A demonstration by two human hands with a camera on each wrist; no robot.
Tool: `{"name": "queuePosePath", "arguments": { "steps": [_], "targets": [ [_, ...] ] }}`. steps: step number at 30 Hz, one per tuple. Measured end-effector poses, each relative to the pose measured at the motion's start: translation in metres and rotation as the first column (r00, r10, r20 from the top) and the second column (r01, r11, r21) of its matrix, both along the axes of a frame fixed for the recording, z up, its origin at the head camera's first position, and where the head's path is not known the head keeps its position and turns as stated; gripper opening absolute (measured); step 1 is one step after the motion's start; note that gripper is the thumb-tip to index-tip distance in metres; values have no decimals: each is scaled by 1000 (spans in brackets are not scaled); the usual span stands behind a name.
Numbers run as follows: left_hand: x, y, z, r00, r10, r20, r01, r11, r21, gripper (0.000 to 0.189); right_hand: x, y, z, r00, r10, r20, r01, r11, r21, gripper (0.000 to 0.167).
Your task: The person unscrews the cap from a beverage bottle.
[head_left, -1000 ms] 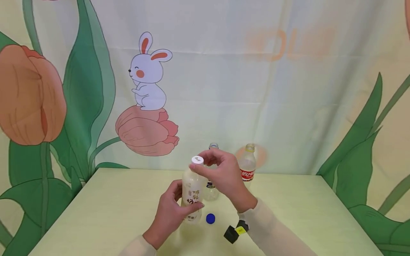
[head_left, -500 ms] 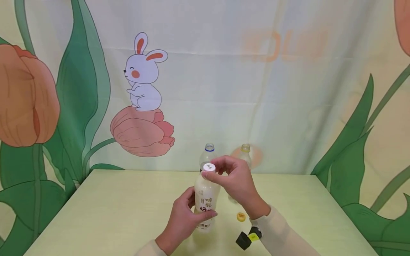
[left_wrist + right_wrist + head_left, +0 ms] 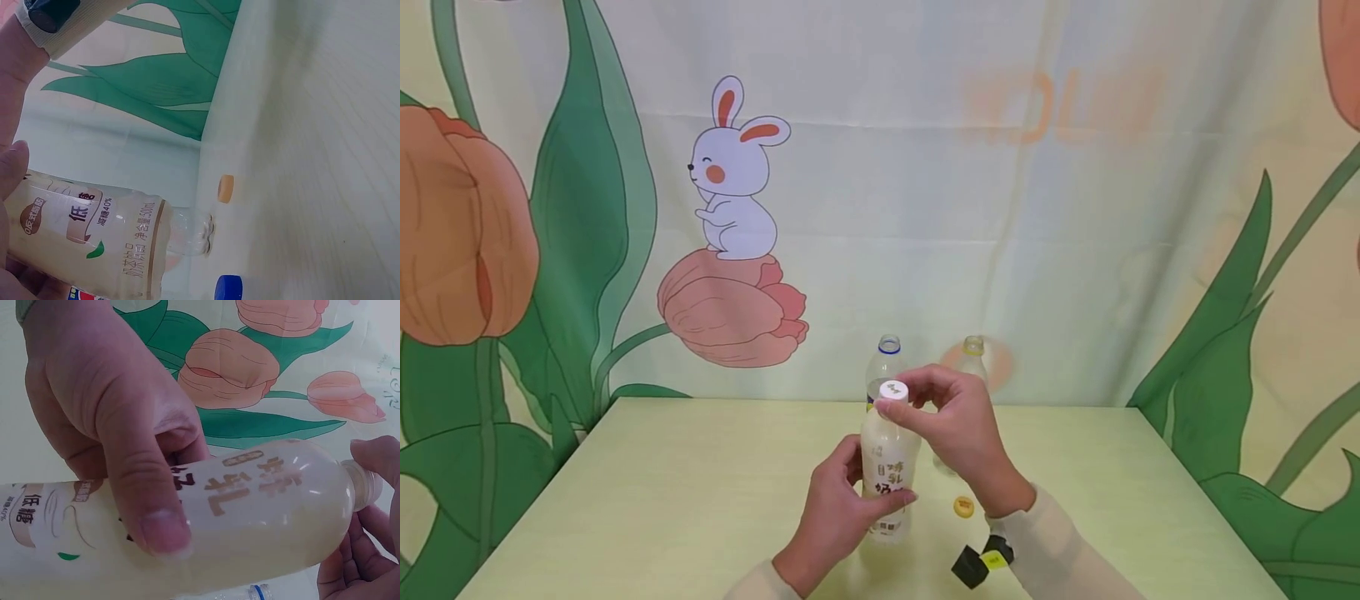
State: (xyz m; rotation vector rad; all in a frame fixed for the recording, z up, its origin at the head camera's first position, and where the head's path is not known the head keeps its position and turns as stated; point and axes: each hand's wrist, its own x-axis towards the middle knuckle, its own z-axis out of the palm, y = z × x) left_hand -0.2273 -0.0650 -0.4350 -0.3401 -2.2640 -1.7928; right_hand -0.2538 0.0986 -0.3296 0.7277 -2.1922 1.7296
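In the head view, a bottle of milk tea (image 3: 889, 467) stands nearly upright between both hands, pale cream in colour. My left hand (image 3: 842, 504) grips its lower body from the left, thumb across the label. At the top, my right hand (image 3: 951, 421) pinches the white cap (image 3: 893, 390) between thumb and fingers. The right wrist view has the left thumb (image 3: 164, 531) over the lettering and the right hand (image 3: 375, 537) at the cap end. The left wrist view shows the bottle's lower label (image 3: 87, 231) and base, close above the table.
Behind the hands stand two uncapped clear bottles, one with a blue neck ring (image 3: 889, 346), the other with a yellow one (image 3: 973, 346). A yellow cap (image 3: 964, 507) and a blue cap (image 3: 229, 287) lie on the table (image 3: 700, 500). A printed curtain (image 3: 880, 208) hangs behind.
Both hands have moved the bottle right and slightly nearer, the right hand still at its cap. The yellow cap has come into sight; the blue cap is now hidden in the head view.
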Motion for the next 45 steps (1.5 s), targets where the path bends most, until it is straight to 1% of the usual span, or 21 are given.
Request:
{"name": "queuePosePath", "arguments": {
  "steps": [5, 10, 14, 17, 21, 25, 27, 29, 33, 37, 41, 43, 45],
  "targets": [
    [0, 0, 2, 1000, -2, 3, 2, 1000, 13, 64, 1, -3, 1, 999, -29, 17, 29, 999, -16, 22],
    [0, 0, 3, 1000, -12, 14, 12, 1000, 25, 64, 2, -4, 1, 998, -59, 27, 59, 998, -10, 23],
    [1, 1, 3, 1000, -16, 9, 15, 1000, 21, 63, 2, -4, 1, 998, -62, 31, 62, 998, -3, 21],
    [1, 1, 2, 1000, -24, 3, 24, 1000, 20, 62, 3, -3, 0, 999, -52, 1, 52, 999, 3, 19],
    [0, 0, 2, 999, -32, -10, 32, 999, 14, 62, 3, -2, 0, 997, -36, -62, 37, 999, 14, 17],
    [1, -1, 3, 999, -34, -25, 34, 999, 4, 61, 2, -2, 1, 995, -14, -94, 16, 1000, 24, 18],
    [2, -1, 4, 999, -38, -29, 38, 999, -2, 60, 1, -2, 2, 995, 11, -100, -9, 1000, 23, 17],
    [1, -2, 4, 998, -50, -34, 50, 999, 2, 59, 0, -1, 2, 994, 54, -98, -53, 999, 11, 17],
    [1, -4, 3, 993, -107, -45, 108, 994, 24, 58, -3, 3, 3, 983, 164, -86, -166, 986, -13, 18],
    [2, -6, 2, 982, -181, -56, 184, 982, 50, 57, -9, 9, 1, 958, 281, -57, -282, 959, -19, 22],
    [2, -8, 0, 968, -241, -65, 244, 969, 38, 54, -15, 17, -1, 919, 393, -23, -393, 919, -25, 24],
    [2, -9, -1, 963, -262, -61, 264, 964, 27, 54, -18, 20, -2, 900, 435, -16, -435, 900, -24, 24],
    [1, -9, -1, 961, -272, -55, 273, 962, 22, 54, -21, 22, -3, 892, 451, -7, -451, 892, -7, 24]
  ]
}}
